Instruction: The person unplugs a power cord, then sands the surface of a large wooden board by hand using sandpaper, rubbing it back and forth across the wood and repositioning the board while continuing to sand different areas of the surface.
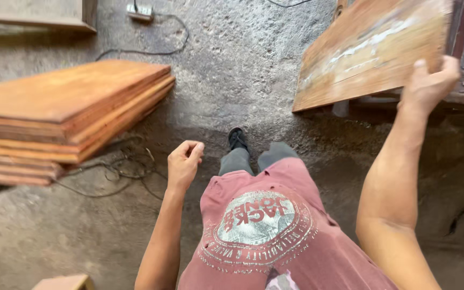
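Right hand: right hand (429,80) raised, fingers wrapped over the lower right corner of a flat rectangular brown wooden panel with pale streaks (369,51); thumb up along its edge, grip closed on the board.
Panel position: held off the grey concrete floor (253,70), well apart from and right of the stack of reddish-brown wooden boards (65,115).
Panel axis: long axis runs from lower left to upper right; face tilted toward the camera, low corner pointing toward the stack.
Left hand: left hand (185,161) loosely curled, fingers half closed, holding nothing, touching nothing; hangs just right of the stack.
Stack: boards lie flat, edges roughly aligned, black cables (119,172) trailing beneath.
Floor beyond stack: white power strip (139,11).
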